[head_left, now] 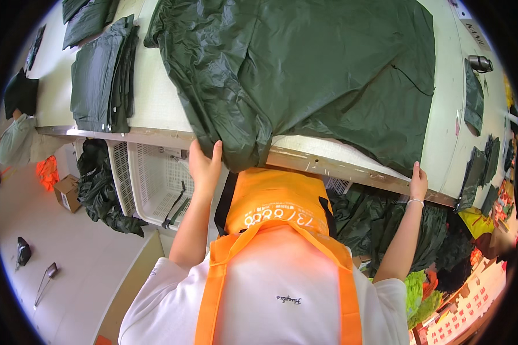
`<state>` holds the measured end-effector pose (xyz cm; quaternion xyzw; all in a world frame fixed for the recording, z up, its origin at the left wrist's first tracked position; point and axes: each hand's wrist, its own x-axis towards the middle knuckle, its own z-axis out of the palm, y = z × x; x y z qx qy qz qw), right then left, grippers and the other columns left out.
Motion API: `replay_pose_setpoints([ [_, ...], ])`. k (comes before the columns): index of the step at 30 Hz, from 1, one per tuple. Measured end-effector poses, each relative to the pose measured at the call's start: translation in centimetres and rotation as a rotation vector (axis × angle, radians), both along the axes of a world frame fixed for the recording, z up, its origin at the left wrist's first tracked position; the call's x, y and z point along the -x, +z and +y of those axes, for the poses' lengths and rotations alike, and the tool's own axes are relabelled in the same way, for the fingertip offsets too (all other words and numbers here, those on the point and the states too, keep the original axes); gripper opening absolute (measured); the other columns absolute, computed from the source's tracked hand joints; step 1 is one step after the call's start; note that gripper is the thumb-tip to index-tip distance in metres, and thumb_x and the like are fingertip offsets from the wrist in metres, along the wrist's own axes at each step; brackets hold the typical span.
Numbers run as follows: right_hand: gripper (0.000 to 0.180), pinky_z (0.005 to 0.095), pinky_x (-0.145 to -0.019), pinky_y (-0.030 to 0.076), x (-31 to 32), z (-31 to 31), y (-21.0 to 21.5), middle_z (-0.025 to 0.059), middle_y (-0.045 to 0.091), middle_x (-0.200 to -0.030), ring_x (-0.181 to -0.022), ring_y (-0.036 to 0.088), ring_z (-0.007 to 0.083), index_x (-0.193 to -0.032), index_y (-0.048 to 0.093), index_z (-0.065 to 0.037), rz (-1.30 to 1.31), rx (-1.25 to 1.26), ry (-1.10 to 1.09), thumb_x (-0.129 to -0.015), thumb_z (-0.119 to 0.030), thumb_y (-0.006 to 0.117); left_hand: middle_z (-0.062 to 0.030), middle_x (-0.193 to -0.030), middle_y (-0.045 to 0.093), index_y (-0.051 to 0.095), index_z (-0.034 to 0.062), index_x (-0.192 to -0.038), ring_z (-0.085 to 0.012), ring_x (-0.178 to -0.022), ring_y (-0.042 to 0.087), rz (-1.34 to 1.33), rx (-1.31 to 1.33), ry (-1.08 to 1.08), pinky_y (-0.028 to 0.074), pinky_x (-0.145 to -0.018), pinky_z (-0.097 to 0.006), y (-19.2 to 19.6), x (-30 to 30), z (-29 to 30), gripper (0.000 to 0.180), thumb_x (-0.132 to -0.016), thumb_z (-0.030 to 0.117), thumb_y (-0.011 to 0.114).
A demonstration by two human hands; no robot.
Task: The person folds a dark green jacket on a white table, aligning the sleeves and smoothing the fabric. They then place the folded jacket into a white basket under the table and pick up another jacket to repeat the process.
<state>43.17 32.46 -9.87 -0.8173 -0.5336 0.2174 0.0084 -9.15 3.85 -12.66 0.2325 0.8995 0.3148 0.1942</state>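
A large dark green waterproof garment, thin and shiny, lies spread over the white worktable. Its left part is bunched and creased, and a fold hangs a little over the table's front edge. A black drawcord lies on its right part. My left hand is closed on the garment's lower left edge, with the fingertips partly hidden by the fabric. At the lower right corner of the garment, my right hand pinches the fabric between thumb and fingers.
Folded dark green garments are stacked on the table's left. A white plastic basket stands below the front edge, and dark green fabric hangs at lower right. Another person's sleeve shows at far left. A metal cup is at right.
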Motion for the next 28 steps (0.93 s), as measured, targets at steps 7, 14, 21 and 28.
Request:
replay_pose_setpoints([
  [7, 0.022, 0.0294, -0.079, 0.05, -0.3, 5.2, 3.5, 0.0059, 0.061, -0.096, -0.083, 0.059, 0.0151, -0.1, 0.054, -0.003, 1.055, -0.234, -0.102, -0.088, -0.02, 0.062, -0.0066, -0.1, 0.063, 0.053, -0.0025, -0.111, -0.0213, -0.089, 0.06, -0.758, -0.593, 0.456, 0.046, -0.076, -0.032, 2.4, 6.1, -0.1, 0.026, -0.089, 0.01, 0.05],
  [14, 0.031, 0.0265, -0.064, 0.049, -5.0, 4.0, -1.8, 0.0053, 0.062, -0.094, -0.075, 0.058, 0.0118, -0.101, 0.058, -0.001, 0.652, -0.08, 0.022, -0.083, -0.024, 0.068, -0.0225, -0.091, 0.062, 0.055, 0.0064, -0.109, -0.0353, -0.085, 0.06, 0.353, 0.074, 0.045, 0.046, -0.074, -0.04, -4.1, 9.2, 0.0, 0.023, -0.087, 0.012, 0.051],
  [21, 0.037, 0.0292, -0.056, 0.047, -7.6, 10.1, 1.3, 0.0095, 0.062, -0.072, -0.058, 0.06, 0.016, -0.105, 0.056, 0.001, 0.212, -0.18, 0.005, -0.087, -0.032, 0.06, -0.0224, -0.113, 0.055, 0.053, -0.0025, -0.113, -0.033, -0.104, 0.055, 0.512, -0.012, 0.124, 0.041, -0.091, -0.039, -6.1, 6.4, -1.7, 0.034, -0.08, 0.004, 0.052],
  [28, 0.039, 0.0314, -0.089, 0.046, -18.6, 25.1, -11.8, 0.0216, 0.061, -0.108, -0.1, 0.061, 0.0225, -0.119, 0.054, -0.002, -0.167, -0.418, 0.398, -0.087, -0.023, 0.057, -0.0222, -0.125, 0.046, 0.048, 0.0003, -0.124, -0.0322, -0.117, 0.044, 0.5, -0.086, 0.188, 0.034, -0.099, -0.041, 1.1, -5.1, -1.2, 0.048, -0.077, 0.003, 0.056],
])
